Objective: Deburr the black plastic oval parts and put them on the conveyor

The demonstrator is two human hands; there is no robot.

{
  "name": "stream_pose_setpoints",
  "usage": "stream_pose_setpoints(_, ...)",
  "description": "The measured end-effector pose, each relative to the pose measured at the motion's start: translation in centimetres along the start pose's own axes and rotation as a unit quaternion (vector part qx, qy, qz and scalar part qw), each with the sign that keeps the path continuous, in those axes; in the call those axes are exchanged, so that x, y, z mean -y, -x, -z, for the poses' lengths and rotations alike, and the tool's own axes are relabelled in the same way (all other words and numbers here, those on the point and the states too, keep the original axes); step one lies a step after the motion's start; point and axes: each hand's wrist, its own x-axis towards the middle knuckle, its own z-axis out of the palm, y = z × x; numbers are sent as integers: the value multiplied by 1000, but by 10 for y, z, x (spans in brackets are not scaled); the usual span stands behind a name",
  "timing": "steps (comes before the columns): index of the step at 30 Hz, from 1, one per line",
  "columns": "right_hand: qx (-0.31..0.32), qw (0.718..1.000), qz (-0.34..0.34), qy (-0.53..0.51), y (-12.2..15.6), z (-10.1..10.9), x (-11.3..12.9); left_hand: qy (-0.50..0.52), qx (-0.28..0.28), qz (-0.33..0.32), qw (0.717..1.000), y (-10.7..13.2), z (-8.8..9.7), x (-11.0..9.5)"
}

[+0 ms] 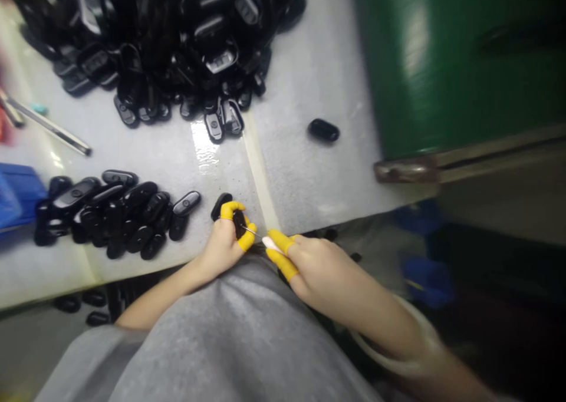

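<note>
At the near edge of the table, my left hand (224,243) is closed around a black oval plastic casing (239,223). Yellow finger cots cover its fingertips. My right hand (312,263), also in yellow finger cots, pinches the white handle of a thin metal-tipped tool (270,244). The tool's slim shaft points left and reaches the casing; whether its tip touches is too small to tell. Another black oval piece (220,206) lies on the table just beyond my left fingers.
A big heap of black oval casings (177,48) covers the back of the white table (300,178). A smaller pile (119,213) lies left, near a blue bin (20,195) and a pen-like stick (53,129). One casing (323,131) sits alone right, before a green surface (455,66).
</note>
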Motion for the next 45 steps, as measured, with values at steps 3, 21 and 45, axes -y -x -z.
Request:
stream_pose_setpoints(3, -44, 999, 6, 16, 2, -9, 5, -9, -11, -4, 1000, 0, 0, 3)
stream_pose_setpoints(21, -80, 997, -13, -3, 4, -21, 7, -52, -11, -60, 997, -2, 1, 8)
stream_pose_setpoints(45, -135, 988, 33, 61, 3, -28, -1, -5, -27, -33, 999, -1, -3, 10)
